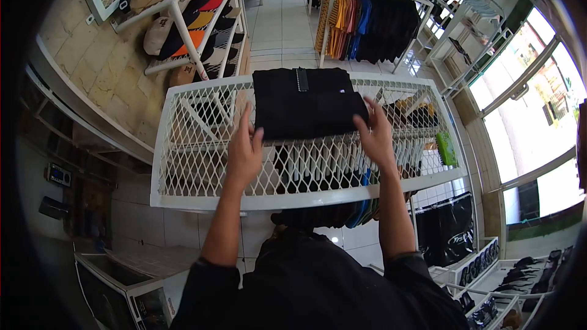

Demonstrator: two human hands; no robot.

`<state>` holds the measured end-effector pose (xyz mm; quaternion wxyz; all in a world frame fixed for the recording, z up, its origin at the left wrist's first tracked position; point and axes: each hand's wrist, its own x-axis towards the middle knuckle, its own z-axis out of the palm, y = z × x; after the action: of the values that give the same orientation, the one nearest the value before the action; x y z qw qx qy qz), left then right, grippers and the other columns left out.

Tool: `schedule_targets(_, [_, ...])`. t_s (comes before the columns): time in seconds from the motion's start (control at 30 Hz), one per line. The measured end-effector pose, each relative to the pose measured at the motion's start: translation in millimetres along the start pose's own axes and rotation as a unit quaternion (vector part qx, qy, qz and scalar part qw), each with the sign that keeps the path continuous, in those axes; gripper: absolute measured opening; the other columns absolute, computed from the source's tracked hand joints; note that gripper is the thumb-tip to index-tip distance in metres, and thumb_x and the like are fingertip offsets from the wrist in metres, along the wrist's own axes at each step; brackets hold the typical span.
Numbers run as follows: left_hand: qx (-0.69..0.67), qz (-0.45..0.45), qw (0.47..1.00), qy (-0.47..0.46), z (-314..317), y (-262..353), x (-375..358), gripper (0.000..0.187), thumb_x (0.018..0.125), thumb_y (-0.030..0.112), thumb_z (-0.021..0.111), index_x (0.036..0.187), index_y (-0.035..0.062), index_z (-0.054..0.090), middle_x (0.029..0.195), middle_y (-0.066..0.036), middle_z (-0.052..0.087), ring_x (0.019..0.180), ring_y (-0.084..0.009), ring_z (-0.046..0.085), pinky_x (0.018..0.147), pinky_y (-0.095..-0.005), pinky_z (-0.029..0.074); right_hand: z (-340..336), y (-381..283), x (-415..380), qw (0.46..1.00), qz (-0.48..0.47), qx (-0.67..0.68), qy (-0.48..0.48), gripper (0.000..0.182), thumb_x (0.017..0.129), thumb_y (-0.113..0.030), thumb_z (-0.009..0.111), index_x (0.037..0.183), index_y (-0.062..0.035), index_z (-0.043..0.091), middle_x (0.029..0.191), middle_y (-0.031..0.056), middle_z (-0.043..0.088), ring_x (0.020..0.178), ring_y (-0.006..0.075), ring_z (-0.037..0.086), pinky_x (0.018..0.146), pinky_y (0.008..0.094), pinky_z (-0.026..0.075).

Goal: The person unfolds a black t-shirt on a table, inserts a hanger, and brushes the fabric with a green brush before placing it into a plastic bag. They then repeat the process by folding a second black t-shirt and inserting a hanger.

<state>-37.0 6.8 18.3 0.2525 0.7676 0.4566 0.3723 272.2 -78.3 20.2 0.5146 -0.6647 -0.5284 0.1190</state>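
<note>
A folded black garment (309, 113), with a dark tag or strip (302, 79) at its upper middle, lies on the white mesh top of a rack (306, 200). Along its left edge is my left hand (246, 150), fingers stretched upward and thumb apart near the front left corner. At the opposite side, my right hand (376, 137) is spread, its thumb at the front right corner and its fingers curving past the right edge. Both hands are open, and the garment lies between them.
Clothes on hangers show below the mesh. A green object (446, 148) is at the rack's right end. Caps (160, 33) fill shelves at upper left, and a rail of shirts (373, 24) stands ahead. Glass doors (520, 98) are on the right, with a display of small black items (520, 278) at lower right.
</note>
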Motion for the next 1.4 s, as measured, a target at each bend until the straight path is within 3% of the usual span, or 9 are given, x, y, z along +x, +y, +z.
schedule_targets(0.07, [0.021, 0.044, 0.998, 0.036, -2, 14, 42, 0.056, 0.107, 0.011, 0.051, 0.16, 0.0099, 0.034, 0.093, -0.017, 0.064, 0.08, -0.0317, 0.065, 0.076, -0.0435, 0.05, 3, -36, 40, 0.998, 0.037, -0.048, 0.017, 0.047, 0.098, -0.018, 0.068, 0.142, -0.0114, 0.055, 0.101, 0.0215, 0.073, 0.091, 0.0315, 0.072, 0.08, 0.0401, 0.054])
schedule_targets(0.13, [0.012, 0.108, 0.991, 0.076, -9, 28, 74, 0.046, 0.109, 0.012, 0.046, 0.153, 0.0033, 0.039, 0.104, -0.021, 0.067, 0.089, -0.0411, 0.067, 0.08, -0.0499, 0.05, 8, -54, 65, 0.988, -0.106, -0.081, 0.083, 0.042, 0.099, -0.014, 0.064, 0.14, -0.0085, 0.056, 0.11, 0.0293, 0.071, 0.095, 0.0489, 0.068, 0.082, 0.0505, 0.052])
schedule_targets(0.37, [-0.069, -0.003, 0.994, 0.084, -79, 117, -11, 0.048, 0.109, 0.014, 0.05, 0.156, 0.0123, 0.043, 0.08, -0.001, 0.049, 0.069, -0.0075, 0.045, 0.062, -0.0271, 0.041, -47, -141, -12, 0.991, -0.077, 0.006, 0.106, 0.04, 0.104, -0.012, 0.056, 0.143, -0.0046, 0.051, 0.096, 0.0253, 0.072, 0.09, 0.0352, 0.075, 0.08, 0.0413, 0.055])
schedule_targets(0.53, [-0.05, -0.107, 0.992, -0.055, -23, 33, -77, 0.065, 0.104, 0.025, 0.062, 0.161, 0.0092, 0.033, 0.073, -0.006, 0.05, 0.063, -0.0157, 0.052, 0.061, -0.0328, 0.045, -32, -63, -85, 0.987, 0.123, -0.093, -0.047, 0.066, 0.098, -0.034, 0.069, 0.148, -0.0006, 0.043, 0.113, 0.0352, 0.069, 0.108, 0.0492, 0.068, 0.093, 0.0497, 0.052])
schedule_targets(0.73, [-0.054, -0.051, 0.996, -0.039, -20, 37, -112, 0.071, 0.1, 0.018, 0.067, 0.161, 0.0078, 0.033, 0.07, -0.006, 0.045, 0.059, -0.0151, 0.044, 0.059, -0.0315, 0.041, -29, -49, -135, 0.985, 0.127, -0.11, -0.04, 0.067, 0.097, -0.022, 0.07, 0.153, -0.0039, 0.037, 0.095, 0.0282, 0.072, 0.091, 0.0472, 0.071, 0.081, 0.0507, 0.052])
schedule_targets(0.83, [-0.09, -0.089, 0.989, -0.071, -36, 57, -147, 0.071, 0.099, 0.014, 0.068, 0.161, 0.0099, 0.034, 0.066, -0.005, 0.042, 0.057, -0.0147, 0.04, 0.058, -0.0309, 0.039, -31, -20, -171, 0.999, 0.05, -0.002, -0.011, 0.07, 0.097, -0.016, 0.07, 0.155, -0.006, 0.034, 0.08, 0.019, 0.068, 0.071, 0.0375, 0.068, 0.07, 0.0464, 0.051])
schedule_targets(1.03, [-0.029, -0.13, 0.985, -0.111, -42, 61, -195, 0.067, 0.098, 0.019, 0.071, 0.159, 0.0142, 0.042, 0.076, -0.007, 0.051, 0.063, -0.018, 0.051, 0.067, -0.0328, 0.049, -36, -25, -220, 0.987, 0.158, 0.02, -0.001, 0.074, 0.095, -0.013, 0.073, 0.157, -0.0093, 0.034, 0.066, 0.0012, 0.043, 0.059, 0.0107, 0.041, 0.056, 0.0302, 0.038])
schedule_targets(1.2, [0.148, 0.026, 0.989, 0.013, -30, 89, -165, 0.047, 0.094, 0.022, 0.076, 0.138, 0.0096, 0.065, 0.104, -0.013, 0.065, 0.091, -0.0282, 0.067, 0.081, -0.0397, 0.054, -38, -13, -228, 0.987, 0.158, 0.009, 0.003, 0.051, 0.095, -0.015, 0.073, 0.138, -0.0037, 0.049, 0.067, 0.0046, 0.051, 0.058, 0.0142, 0.047, 0.057, 0.0325, 0.04])
schedule_targets(1.4, [0.069, 0.085, 0.99, -0.093, 87, 127, -12, 0.037, 0.09, 0.043, 0.077, 0.098, 0.0076, 0.076, 0.087, -0.008, 0.069, 0.083, -0.0267, 0.07, 0.073, -0.0392, 0.055, -35, -5, -227, 0.984, 0.162, 0.001, -0.072, 0.037, 0.093, -0.023, 0.073, 0.117, 0.003, 0.061, 0.089, 0.0212, 0.071, 0.077, 0.0336, 0.071, 0.069, 0.0397, 0.053])
